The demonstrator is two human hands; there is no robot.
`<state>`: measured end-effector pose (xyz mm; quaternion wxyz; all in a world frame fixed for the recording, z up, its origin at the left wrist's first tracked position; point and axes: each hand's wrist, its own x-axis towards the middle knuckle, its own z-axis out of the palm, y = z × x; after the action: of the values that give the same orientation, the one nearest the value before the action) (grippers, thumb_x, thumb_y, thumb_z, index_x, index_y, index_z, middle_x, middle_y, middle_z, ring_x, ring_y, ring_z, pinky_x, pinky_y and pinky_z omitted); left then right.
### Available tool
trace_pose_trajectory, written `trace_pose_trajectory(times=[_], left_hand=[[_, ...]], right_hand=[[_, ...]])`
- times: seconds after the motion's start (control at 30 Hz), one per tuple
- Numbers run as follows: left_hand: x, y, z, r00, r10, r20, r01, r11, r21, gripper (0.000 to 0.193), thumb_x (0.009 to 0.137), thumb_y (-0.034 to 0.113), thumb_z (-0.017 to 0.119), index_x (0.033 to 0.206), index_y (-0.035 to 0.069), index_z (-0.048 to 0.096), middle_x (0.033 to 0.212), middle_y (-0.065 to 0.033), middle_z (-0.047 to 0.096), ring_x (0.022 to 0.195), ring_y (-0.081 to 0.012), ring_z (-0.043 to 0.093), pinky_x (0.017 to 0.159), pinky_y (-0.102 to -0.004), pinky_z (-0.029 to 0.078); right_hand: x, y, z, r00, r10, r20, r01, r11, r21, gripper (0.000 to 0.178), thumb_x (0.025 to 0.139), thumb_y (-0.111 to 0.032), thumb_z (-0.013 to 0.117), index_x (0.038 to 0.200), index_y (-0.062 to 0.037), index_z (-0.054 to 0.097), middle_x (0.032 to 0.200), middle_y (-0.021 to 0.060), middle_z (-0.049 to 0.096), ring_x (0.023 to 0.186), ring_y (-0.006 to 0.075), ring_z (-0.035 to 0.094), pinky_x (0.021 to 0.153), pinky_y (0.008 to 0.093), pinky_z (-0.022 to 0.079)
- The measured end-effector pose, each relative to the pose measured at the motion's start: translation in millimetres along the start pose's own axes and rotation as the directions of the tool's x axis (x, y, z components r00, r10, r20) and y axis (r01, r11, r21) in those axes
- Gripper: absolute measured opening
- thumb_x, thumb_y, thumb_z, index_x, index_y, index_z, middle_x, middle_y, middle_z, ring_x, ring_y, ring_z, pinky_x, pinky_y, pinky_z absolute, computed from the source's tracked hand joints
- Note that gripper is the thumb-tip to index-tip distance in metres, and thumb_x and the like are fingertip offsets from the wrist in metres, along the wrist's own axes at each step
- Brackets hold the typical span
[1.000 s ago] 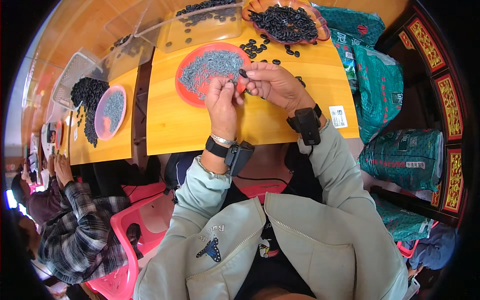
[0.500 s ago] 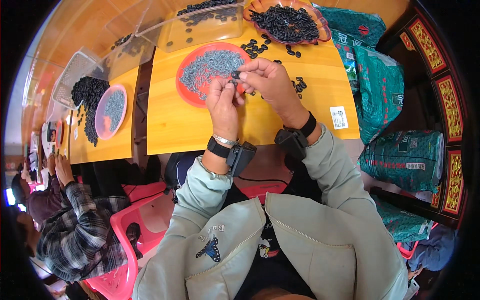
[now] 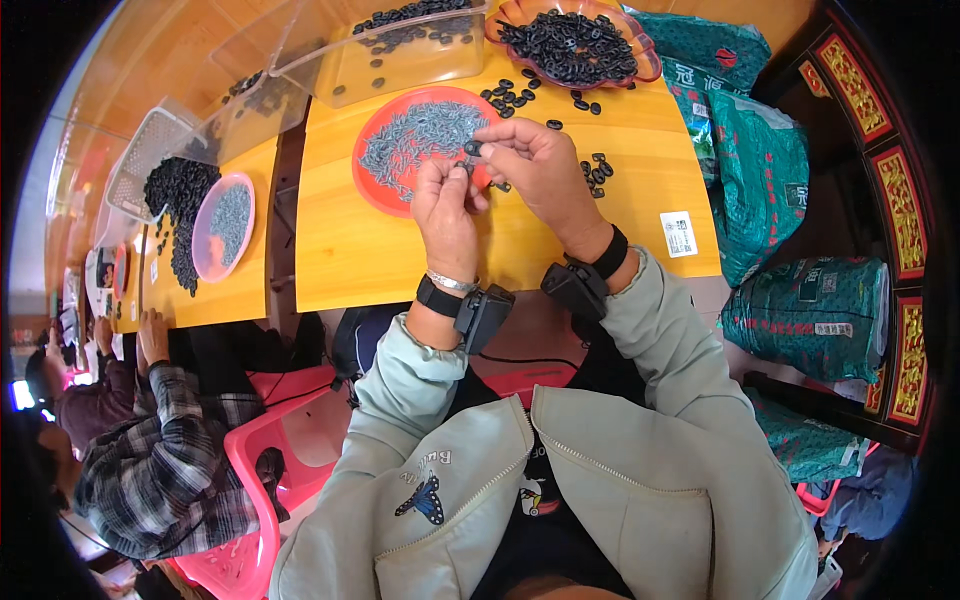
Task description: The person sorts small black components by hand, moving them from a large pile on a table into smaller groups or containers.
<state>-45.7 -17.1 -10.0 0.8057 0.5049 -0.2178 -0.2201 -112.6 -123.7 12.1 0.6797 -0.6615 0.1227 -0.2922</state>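
Over the right edge of a red round plate, both my hands are brought close together. My right hand pinches a small black oval piece between thumb and fingertips. My left hand is closed just below it, its thumb and forefinger pressed on a small dark piece partly covered by the fingers; its kind cannot be made out. Many small grey metal pins or screws lie in the plate. Similar black oval pieces are scattered on the wooden table beside my right hand.
A scalloped orange dish heaped with black pieces stands at the back. Left of it is a clear plastic bin. Green sacks line the right side. At the left, a person in a plaid shirt sits by another table with a pink bowl.
My hands stay almost in place, with the black oval piece still in the right fingertips. The seated person's hand at the left has shifted slightly right along the table edge.
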Motion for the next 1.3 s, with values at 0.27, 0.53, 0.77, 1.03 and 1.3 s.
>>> trace_pose_trajectory(times=[0.27, 0.53, 0.77, 1.03, 1.3], left_hand=[[1.2, 0.9, 1.2, 1.0, -0.007, -0.023, 0.007, 1.0, -0.029, 0.007, 0.09, 0.007, 0.045, 0.084, 0.005, 0.047, 0.067, -0.002, 0.05, 0.055, -0.0086, 0.045, 0.052, -0.0211, 0.039], [2.1, 0.5, -1.5, 0.999, 0.004, -0.033, -0.005, 0.999, -0.038, 0.008, 0.09, 0.007, 0.045, 0.083, 0.005, 0.047, 0.066, -0.0016, 0.049, 0.054, -0.0085, 0.045, 0.053, -0.0216, 0.039], [1.6, 2.2, 0.1, 0.999, 0.002, -0.049, -0.004, 0.999, -0.04, 0.009, 0.09, 0.007, 0.045, 0.081, 0.005, 0.047, 0.066, -0.0016, 0.049, 0.054, -0.0086, 0.045, 0.052, -0.0218, 0.039], [-1.6, 4.7, -0.2, 0.996, -0.062, -0.06, 0.049, 0.979, -0.196, 0.01, 0.089, 0.007, 0.047, 0.08, 0.005, 0.048, 0.066, -0.0017, 0.049, 0.055, -0.0093, 0.043, 0.052, -0.0223, 0.037], [-3.9, 2.9, 5.1, 0.988, -0.069, -0.135, 0.027, 0.958, -0.286, 0.01, 0.087, 0.004, 0.047, 0.077, 0.004, 0.049, 0.068, -0.001, 0.049, 0.058, -0.0088, 0.042, 0.055, -0.0224, 0.035]], right_hand=[[-2.2, 3.5, 8.5, 0.997, -0.081, -0.017, 0.082, 0.996, 0.025, 0.016, 0.083, -0.004, 0.056, 0.094, 0.0065, 0.062, 0.071, 0.0067, 0.064, 0.058, 0.0084, 0.059, 0.052, 0.0216, 0.046], [-4.0, -1.5, 7.7, 0.997, -0.01, 0.074, 0.01, 1.0, -0.001, 0.015, 0.086, -0.002, 0.056, 0.098, 0.0056, 0.06, 0.082, 0.0056, 0.064, 0.068, 0.0078, 0.059, 0.062, 0.0209, 0.048], [-4.0, -1.1, 11.7, 0.997, -0.042, 0.064, 0.036, 0.996, 0.087, 0.01, 0.083, -0.001, 0.056, 0.089, 0.0071, 0.059, 0.066, 0.006, 0.062, 0.056, 0.0083, 0.057, 0.051, 0.0226, 0.046], [-10.1, -5.1, 13.6, 0.995, -0.067, 0.078, 0.072, 0.996, -0.055, 0.017, 0.077, -0.002, 0.061, 0.092, 0.0057, 0.059, 0.069, 0.0075, 0.062, 0.057, 0.0111, 0.059, 0.054, 0.0234, 0.048], [-14.3, -5.4, 18.2, 0.962, -0.272, 0.02, 0.256, 0.875, -0.41, 0.025, 0.073, -0.005, 0.067, 0.097, -0.0012, 0.061, 0.072, 0.0056, 0.063, 0.062, 0.009, 0.06, 0.057, 0.0218, 0.048]])
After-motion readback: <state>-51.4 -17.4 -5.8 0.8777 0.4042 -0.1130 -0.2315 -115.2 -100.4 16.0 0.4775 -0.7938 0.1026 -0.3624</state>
